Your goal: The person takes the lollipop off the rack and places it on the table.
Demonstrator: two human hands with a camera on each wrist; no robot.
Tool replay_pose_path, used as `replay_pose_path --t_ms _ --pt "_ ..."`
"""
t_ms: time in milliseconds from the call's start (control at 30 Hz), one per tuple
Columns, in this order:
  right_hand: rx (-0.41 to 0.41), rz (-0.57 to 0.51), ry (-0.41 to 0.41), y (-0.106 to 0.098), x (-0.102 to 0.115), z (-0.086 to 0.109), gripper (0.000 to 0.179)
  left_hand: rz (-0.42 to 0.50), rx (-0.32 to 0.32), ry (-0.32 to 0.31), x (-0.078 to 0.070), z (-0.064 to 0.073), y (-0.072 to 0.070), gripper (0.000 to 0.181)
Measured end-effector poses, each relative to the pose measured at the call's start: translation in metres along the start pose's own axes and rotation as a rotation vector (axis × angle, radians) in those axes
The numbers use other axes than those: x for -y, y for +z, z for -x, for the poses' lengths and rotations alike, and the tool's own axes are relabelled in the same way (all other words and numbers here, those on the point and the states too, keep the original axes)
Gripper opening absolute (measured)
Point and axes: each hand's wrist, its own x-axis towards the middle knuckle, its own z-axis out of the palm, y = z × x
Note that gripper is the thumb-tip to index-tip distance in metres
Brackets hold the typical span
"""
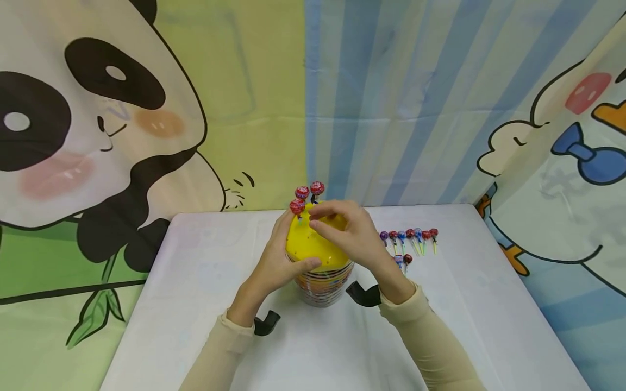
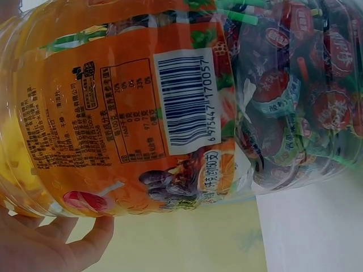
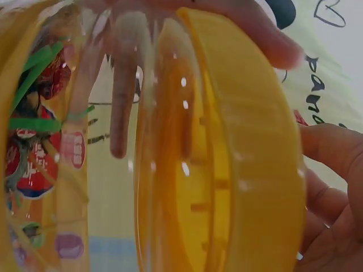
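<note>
A clear plastic jar (image 1: 323,288) with a yellow lid (image 1: 308,247) stands on the table. Three red-wrapped lollipops (image 1: 296,206) stick up at the lid's far left edge. My left hand (image 1: 271,260) grips the jar's top from the left, its thumb over the lid's near rim. Over the lid hovers my right hand (image 1: 349,233), fingers bent, index and thumb apart near the lollipops; I see nothing between them. In the left wrist view, the jar's orange label (image 2: 130,113) shows beside wrapped lollipops (image 2: 300,85) inside. The lid's ribbed side (image 3: 261,147) fills the right wrist view's centre.
Several loose lollipops (image 1: 411,234) lie in a row to the right of the jar, two more nearer my right wrist. The white table (image 1: 195,304) backs onto a printed curtain (image 1: 391,108) with cartoon animals. Black straps (image 1: 266,323) jut from both wrists.
</note>
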Motion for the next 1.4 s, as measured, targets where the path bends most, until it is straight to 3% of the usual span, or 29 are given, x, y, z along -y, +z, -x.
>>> replay_pose_path --t_ms 167,367,567,767,1067,1267,1400 --pt "0.014 0.107 -0.044 0.01 0.004 -0.011 0.017 -0.001 0.001 0.026 0.001 -0.002 -0.001 0.101" --pt "0.034 0.232 -0.017 0.016 0.011 -0.016 0.016 0.015 0.009 0.006 0.003 -0.002 -0.001 0.103" --pt "0.027 0.269 0.005 0.019 0.012 -0.019 0.013 0.045 0.012 0.006 0.003 -0.002 -0.001 0.108" --pt "0.001 0.217 -0.024 0.019 0.012 -0.02 0.01 0.027 0.008 0.018 0.002 -0.002 -0.002 0.105" --pt "-0.136 -0.067 -0.028 0.007 0.01 -0.016 0.009 -0.002 0.0 -0.018 0.0 0.0 0.001 0.102" --pt "-0.181 -0.035 -0.008 -0.016 0.003 -0.004 0.012 0.002 -0.001 -0.035 -0.001 0.001 0.002 0.102" --pt "-0.205 0.009 0.051 -0.033 -0.009 0.01 0.013 0.004 -0.008 -0.035 -0.001 0.001 0.002 0.103"
